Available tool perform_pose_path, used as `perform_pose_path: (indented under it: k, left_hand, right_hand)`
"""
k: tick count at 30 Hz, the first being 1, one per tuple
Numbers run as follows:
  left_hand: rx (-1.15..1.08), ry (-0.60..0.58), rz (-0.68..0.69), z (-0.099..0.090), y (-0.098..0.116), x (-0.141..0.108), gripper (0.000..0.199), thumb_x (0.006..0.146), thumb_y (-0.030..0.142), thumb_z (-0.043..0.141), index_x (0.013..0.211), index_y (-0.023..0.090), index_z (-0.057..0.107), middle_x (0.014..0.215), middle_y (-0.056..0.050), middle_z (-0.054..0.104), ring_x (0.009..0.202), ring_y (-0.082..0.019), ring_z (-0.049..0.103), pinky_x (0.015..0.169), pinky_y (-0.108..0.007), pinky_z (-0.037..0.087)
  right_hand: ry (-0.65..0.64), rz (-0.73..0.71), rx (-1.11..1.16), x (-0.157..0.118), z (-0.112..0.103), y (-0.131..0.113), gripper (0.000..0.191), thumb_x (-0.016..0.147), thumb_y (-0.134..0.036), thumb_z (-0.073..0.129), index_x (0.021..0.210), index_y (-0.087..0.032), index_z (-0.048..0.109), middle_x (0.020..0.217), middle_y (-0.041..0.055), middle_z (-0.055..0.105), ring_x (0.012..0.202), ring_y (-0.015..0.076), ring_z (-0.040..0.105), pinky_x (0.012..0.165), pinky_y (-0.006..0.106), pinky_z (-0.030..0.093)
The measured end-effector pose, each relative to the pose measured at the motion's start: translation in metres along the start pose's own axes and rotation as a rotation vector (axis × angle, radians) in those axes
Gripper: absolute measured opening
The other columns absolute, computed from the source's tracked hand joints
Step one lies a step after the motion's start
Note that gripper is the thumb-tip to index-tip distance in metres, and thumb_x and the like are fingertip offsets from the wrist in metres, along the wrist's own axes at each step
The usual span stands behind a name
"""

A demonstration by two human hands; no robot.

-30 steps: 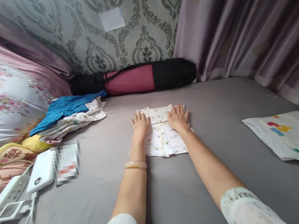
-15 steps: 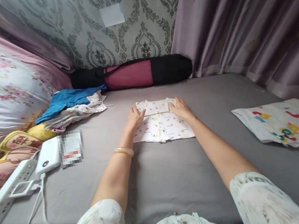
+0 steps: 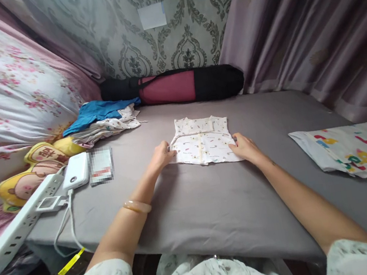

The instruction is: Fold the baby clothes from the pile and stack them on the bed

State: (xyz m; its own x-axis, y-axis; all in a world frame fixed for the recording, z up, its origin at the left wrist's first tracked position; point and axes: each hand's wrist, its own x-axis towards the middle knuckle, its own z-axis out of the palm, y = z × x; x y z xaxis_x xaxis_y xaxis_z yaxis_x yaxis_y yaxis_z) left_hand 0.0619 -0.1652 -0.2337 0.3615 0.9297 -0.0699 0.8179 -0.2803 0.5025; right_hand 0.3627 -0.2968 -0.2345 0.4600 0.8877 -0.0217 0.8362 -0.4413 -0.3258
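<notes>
A small white baby shirt [image 3: 202, 146] with a tiny print lies on the grey sheet in front of me, its upper part folded over in a band. My left hand [image 3: 162, 154] is closed at the shirt's left edge, with the thumb on top of the cloth. At the right edge my right hand [image 3: 245, 147] pinches the fabric, thumb above and the other fingers partly hidden underneath.
A folded white cloth with coloured shapes [image 3: 360, 143] lies on the right. Stacked clothes [image 3: 105, 121], a white power bank [image 3: 75, 170] and a power strip [image 3: 33, 215] are on the left. A black and red long bag [image 3: 167, 89] lies along the wall.
Both hands have come off the folded upper part and moved apart and nearer to me, down to the shirt's side edges. The view has shifted slightly left.
</notes>
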Motion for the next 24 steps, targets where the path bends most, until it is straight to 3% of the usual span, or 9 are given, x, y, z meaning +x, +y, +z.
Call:
perform_pose_path:
  k: [5,8,10,15,19,24]
  left_hand:
    - [-0.035,-0.038,0.051,-0.002,-0.001,-0.013,0.049,0.080,0.035,0.062,0.125,0.017,0.052,0.088,-0.006,0.065,0.081,-0.021,0.060,0.068,-0.028,0.043]
    - [-0.092,-0.060,0.145,-0.007,-0.002,-0.020,0.061,0.080,0.031,0.058,0.139,0.020,0.044,0.080,-0.001,0.062,0.074,-0.018,0.057,0.069,-0.027,0.043]
    - [-0.124,-0.080,0.214,-0.011,-0.002,-0.024,0.059,0.081,0.031,0.056,0.139,0.021,0.047,0.074,0.001,0.058,0.071,-0.017,0.055,0.070,-0.027,0.042]
    - [-0.156,-0.132,0.317,-0.016,-0.007,-0.028,0.038,0.081,0.039,0.054,0.109,0.017,0.068,0.075,0.000,0.057,0.073,-0.016,0.053,0.072,-0.027,0.043]
    - [-0.144,-0.139,0.412,-0.011,-0.016,-0.028,0.046,0.074,0.023,0.055,0.119,0.017,0.061,0.093,-0.004,0.059,0.079,-0.017,0.055,0.076,-0.028,0.046]
    - [-0.018,-0.011,0.512,-0.001,-0.022,-0.021,0.049,0.071,0.009,0.047,0.117,0.021,0.060,0.105,-0.008,0.058,0.098,-0.022,0.056,0.088,-0.032,0.046]
  right_hand:
    - [-0.045,-0.069,0.081,-0.021,-0.006,0.007,0.048,0.086,-0.032,0.050,0.132,-0.019,0.052,0.084,0.0053,0.068,0.076,0.0217,0.062,0.068,0.029,0.043]
    - [-0.071,-0.136,0.161,-0.031,-0.010,0.013,0.043,0.086,-0.032,0.047,0.127,-0.022,0.056,0.073,0.0004,0.063,0.067,0.0183,0.059,0.065,0.027,0.043]
    - [-0.104,-0.186,0.199,-0.037,-0.013,0.015,0.039,0.086,-0.033,0.046,0.120,-0.023,0.062,0.072,-0.0005,0.061,0.065,0.0170,0.057,0.063,0.027,0.043]
    - [-0.176,-0.369,0.178,-0.047,-0.018,0.022,0.035,0.078,-0.025,0.053,0.109,-0.023,0.069,0.092,0.0039,0.063,0.071,0.0150,0.058,0.070,0.027,0.045]
    - [-0.179,-0.428,0.100,-0.048,-0.017,0.025,0.050,0.072,-0.011,0.050,0.118,-0.023,0.063,0.098,0.0046,0.061,0.077,0.0159,0.059,0.072,0.026,0.045]
    - [-0.022,-0.457,0.001,-0.046,-0.013,0.021,0.040,0.080,-0.010,0.045,0.113,-0.022,0.064,0.107,0.0076,0.060,0.090,0.0200,0.058,0.079,0.029,0.045]
